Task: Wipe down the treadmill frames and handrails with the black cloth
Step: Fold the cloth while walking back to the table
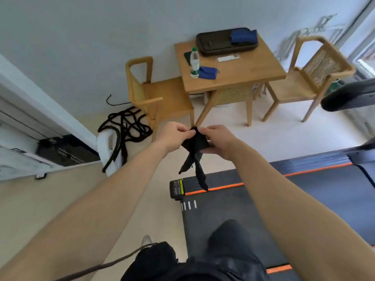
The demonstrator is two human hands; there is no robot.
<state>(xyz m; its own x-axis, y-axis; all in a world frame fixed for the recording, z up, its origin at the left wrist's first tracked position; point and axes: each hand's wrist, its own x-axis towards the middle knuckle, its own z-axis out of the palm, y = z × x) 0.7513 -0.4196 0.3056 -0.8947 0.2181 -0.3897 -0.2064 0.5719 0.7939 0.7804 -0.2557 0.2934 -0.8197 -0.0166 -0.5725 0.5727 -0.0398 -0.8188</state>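
**Black cloth held in both hands above treadmill deck**

The bottom edge of the frame cuts off the person's dark-trousered legs [229,240], with one knee over the treadmill [263,209] belt, whose far side runs out of view at right. Above the deck's end corner the left hand [174,134] and right hand [218,140] meet. Curled fingers of each pinch the top of the black cloth [194,151], which hangs in the air, its loose ends dangling before the orange stripe. The fabric partly hides the fingertips. A tangle of black rope [125,126] lies on the floor at left. A dark bar [349,96] juts in from the right edge, blurred and mostly cropped. Beyond, a wooden surface [243,74] between a left chair [162,94] and a right chair [304,86] carries a water bottle [194,62], a blue pouch [208,72] and a black case [219,42]. Smaller items beside the case are hard to make out.
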